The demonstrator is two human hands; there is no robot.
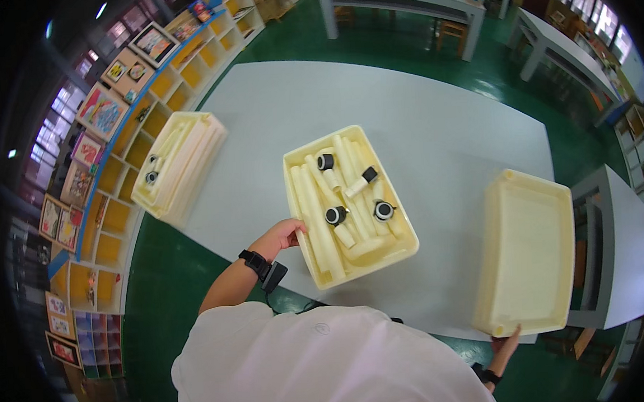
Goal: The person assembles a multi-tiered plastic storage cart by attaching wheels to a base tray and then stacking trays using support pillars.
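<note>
Gripping the rim of the middle tray (378, 260) on its left side, the left hand (289, 233) is showing in the head view with its fingers closed on the edge. The middle tray, pale yellow and shallow, is lying slightly turned near the front of the grey worktop (419, 125), just ahead of the person's white shirt (314, 359). It is holding pale yellow tubes (311, 208) running mostly lengthwise and four black-and-white casters (384, 210) resting among and on top of them, some with pale stems pointing towards the near end.

The right hand (506, 345) is reaching out to the far right and holding the near edge of the right tray (533, 256), one finger lying over the rim while the rest are hiding below it. The right tray is standing at the right end of the worktop with its long side running away from the person; blur is making it hard to tell whether it is one deep tray or several stacked, or whether its base is touching the worktop.

At the left edge of the worktop, well apart from both hands, a left stack of trays (198, 160) is carrying more tubes and casters in its top tray. A dark wristband (253, 262) is circling the left wrist. Beyond the left stack, a long shelf (114, 210) with yellow-backed compartments is supporting framed pictures (101, 110) above the green floor (158, 316).
</note>
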